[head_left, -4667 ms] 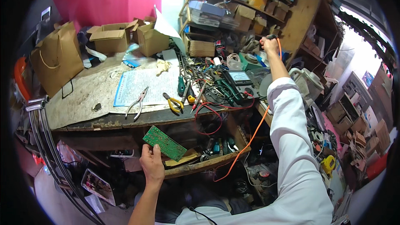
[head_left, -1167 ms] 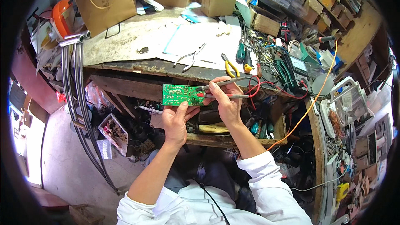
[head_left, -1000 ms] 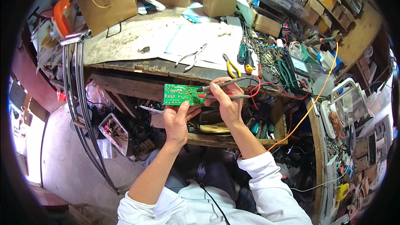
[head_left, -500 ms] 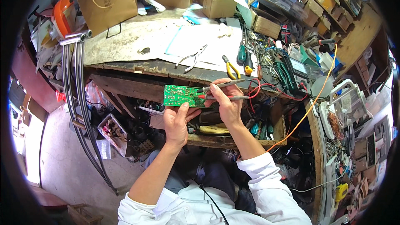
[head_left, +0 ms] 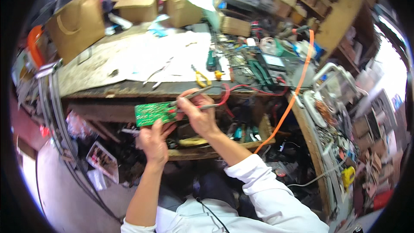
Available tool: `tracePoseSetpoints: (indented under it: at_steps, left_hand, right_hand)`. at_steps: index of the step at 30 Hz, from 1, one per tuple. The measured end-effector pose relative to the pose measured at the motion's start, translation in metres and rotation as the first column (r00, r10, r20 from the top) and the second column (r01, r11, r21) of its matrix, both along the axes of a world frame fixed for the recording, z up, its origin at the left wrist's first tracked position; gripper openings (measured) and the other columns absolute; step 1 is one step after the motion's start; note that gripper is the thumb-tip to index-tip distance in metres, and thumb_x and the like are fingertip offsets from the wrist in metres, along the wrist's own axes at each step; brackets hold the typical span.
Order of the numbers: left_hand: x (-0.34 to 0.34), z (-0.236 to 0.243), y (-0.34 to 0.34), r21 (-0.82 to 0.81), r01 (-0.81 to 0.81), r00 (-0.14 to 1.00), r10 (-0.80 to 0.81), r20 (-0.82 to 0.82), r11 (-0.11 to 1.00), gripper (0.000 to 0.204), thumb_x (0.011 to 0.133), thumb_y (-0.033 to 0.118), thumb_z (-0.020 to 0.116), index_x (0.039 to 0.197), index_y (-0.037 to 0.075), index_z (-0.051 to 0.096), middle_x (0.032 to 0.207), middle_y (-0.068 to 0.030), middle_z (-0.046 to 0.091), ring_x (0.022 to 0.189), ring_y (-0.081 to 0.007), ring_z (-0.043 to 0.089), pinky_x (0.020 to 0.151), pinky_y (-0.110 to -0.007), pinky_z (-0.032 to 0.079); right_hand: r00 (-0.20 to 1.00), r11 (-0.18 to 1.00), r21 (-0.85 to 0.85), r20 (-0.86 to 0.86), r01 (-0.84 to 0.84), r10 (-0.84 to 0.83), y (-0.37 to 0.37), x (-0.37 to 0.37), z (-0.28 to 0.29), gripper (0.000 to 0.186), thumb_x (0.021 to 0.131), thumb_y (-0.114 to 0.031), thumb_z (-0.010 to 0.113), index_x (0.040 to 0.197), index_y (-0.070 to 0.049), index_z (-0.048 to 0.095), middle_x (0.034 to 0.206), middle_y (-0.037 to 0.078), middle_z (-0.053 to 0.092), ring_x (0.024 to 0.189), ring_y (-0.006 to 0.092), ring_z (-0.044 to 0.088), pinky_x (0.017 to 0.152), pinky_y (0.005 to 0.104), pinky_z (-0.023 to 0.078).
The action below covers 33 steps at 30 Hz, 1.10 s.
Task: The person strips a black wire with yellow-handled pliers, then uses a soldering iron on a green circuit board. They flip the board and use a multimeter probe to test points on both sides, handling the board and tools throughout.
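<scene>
My left hand (head_left: 154, 141) grips a green circuit board (head_left: 148, 114) by its near edge, thumb on top, just in front of the workbench edge. In my right hand (head_left: 197, 114) are two slim test probes (head_left: 210, 89), one above the other, held like a pair of chopsticks. Their tips point left at the right part of the board; whether they touch it I cannot tell. A red lead (head_left: 225, 96) loops from the probes toward a meter (head_left: 273, 61) on the bench. The picture is somewhat blurred.
Yellow-handled pliers (head_left: 201, 79) and slim silver pliers (head_left: 157, 74) lie near the bench edge. Below my hands an open drawer (head_left: 185, 153) holds tools. An orange cord (head_left: 288, 108) crosses on the right. Cardboard boxes (head_left: 137, 8) and a paper bag (head_left: 75, 26) stand at the back.
The whole view has swung, so bench and surroundings appear farther left and mostly lower. My hands keep the same hold on the board and probes.
</scene>
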<state>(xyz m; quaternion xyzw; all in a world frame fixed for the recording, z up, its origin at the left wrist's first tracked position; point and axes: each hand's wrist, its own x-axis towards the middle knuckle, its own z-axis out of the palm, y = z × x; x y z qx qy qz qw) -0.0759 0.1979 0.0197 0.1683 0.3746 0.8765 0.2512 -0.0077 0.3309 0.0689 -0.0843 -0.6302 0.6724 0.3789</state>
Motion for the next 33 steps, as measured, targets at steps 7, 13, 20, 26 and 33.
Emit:
tracePoseSetpoints:
  at_steps: [7,13,20,26,33]
  left_hand:
    - [0.001,0.006,0.003,-0.023,0.031,0.999,-0.032,-0.021,0.999,0.028,0.100,0.013,0.058,0.125,0.001,0.053,0.115,-0.0148,0.069,0.098,-0.0291,0.073,0.084,-0.037,0.061]
    - [0.000,0.006,0.003,-0.035,0.020,1.000,-0.021,-0.023,0.999,0.028,0.101,0.013,0.057,0.125,0.000,0.053,0.116,-0.0156,0.069,0.099,-0.0285,0.073,0.084,-0.037,0.061]
    - [0.002,0.001,0.010,-0.024,0.028,0.999,-0.029,-0.034,0.999,0.024,0.099,0.012,0.058,0.120,0.000,0.060,0.111,-0.0135,0.071,0.096,-0.0256,0.074,0.082,-0.039,0.062]
    - [0.006,0.006,0.000,0.014,0.034,0.999,-0.034,-0.011,0.999,0.020,0.101,0.009,0.055,0.119,0.000,0.056,0.111,-0.0137,0.069,0.096,-0.0251,0.073,0.086,-0.040,0.061]
    - [0.001,0.006,0.001,0.015,0.050,0.998,-0.050,-0.024,0.999,0.020,0.102,0.009,0.054,0.119,-0.001,0.055,0.111,-0.0143,0.069,0.096,-0.0254,0.073,0.086,-0.041,0.061]
  right_hand:
    - [0.999,1.000,-0.002,-0.038,-0.022,0.022,0.004,0.003,0.005,0.010,0.097,-0.009,0.063,0.098,0.001,0.061,0.080,0.005,0.064,0.065,0.0115,0.064,0.058,0.0258,0.054]
    - [1.000,0.998,0.070,0.005,0.010,-0.010,0.002,0.003,0.006,0.009,0.097,-0.009,0.064,0.098,0.000,0.061,0.081,0.004,0.064,0.066,0.0107,0.064,0.058,0.0254,0.053]
    - [0.999,1.000,-0.002,-0.045,0.001,-0.001,0.003,0.007,0.000,0.004,0.097,-0.003,0.061,0.099,0.000,0.062,0.087,0.004,0.067,0.077,0.0096,0.064,0.063,0.0252,0.054]
    - [0.999,0.987,0.155,-0.012,0.041,-0.039,-0.001,0.007,0.002,0.011,0.098,-0.008,0.063,0.101,0.002,0.061,0.080,0.007,0.066,0.065,0.0137,0.066,0.059,0.0261,0.055]
    - [0.998,0.984,0.176,-0.049,0.042,-0.034,0.002,0.003,0.001,0.010,0.096,-0.007,0.065,0.100,0.002,0.062,0.078,0.005,0.067,0.063,0.0105,0.066,0.054,0.0235,0.054]
